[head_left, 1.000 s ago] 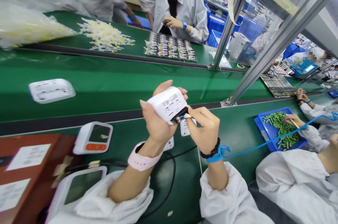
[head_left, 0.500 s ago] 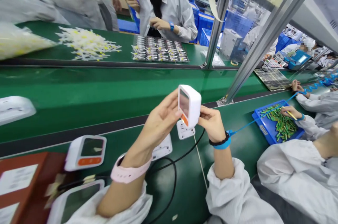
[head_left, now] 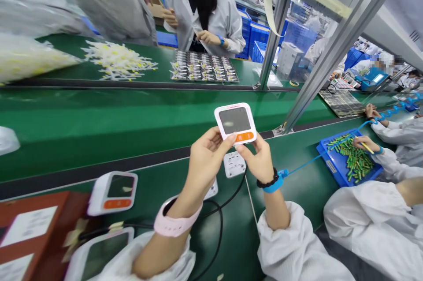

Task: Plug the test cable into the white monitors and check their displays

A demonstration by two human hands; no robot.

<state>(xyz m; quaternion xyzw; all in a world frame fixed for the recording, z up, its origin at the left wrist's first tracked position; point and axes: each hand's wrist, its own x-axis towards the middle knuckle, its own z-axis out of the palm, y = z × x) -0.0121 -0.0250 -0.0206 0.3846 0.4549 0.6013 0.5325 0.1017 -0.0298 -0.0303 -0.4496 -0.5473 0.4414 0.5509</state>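
Both hands hold up a white blood pressure monitor (head_left: 235, 121) with a grey screen and an orange button strip, its front turned toward me. My left hand (head_left: 208, 153) grips its left lower side, thumb on the front by the buttons. My right hand (head_left: 259, 157) closes on the lower right corner; its fingers behind the housing are hidden. Below the hands, a white panel (head_left: 235, 164) lies on the green bench, and another white part (head_left: 211, 189) is mostly covered by my left wrist. A similar monitor (head_left: 114, 192) stands at the left, with a larger screened unit (head_left: 99, 254) nearer me.
A red-brown box (head_left: 62, 223) sits at the left, and a black cable (head_left: 220, 223) loops across the bench. Beyond runs a green conveyor (head_left: 132, 118). A metal post (head_left: 330, 60) slants at right, near a blue tray (head_left: 333, 168) of green cylinders, where a co-worker's hand (head_left: 366, 144) works.
The monitor has turned from a side-on angle to face me. My right hand has shifted from its back to the lower right corner. On the conveyor, a white unit has moved left.
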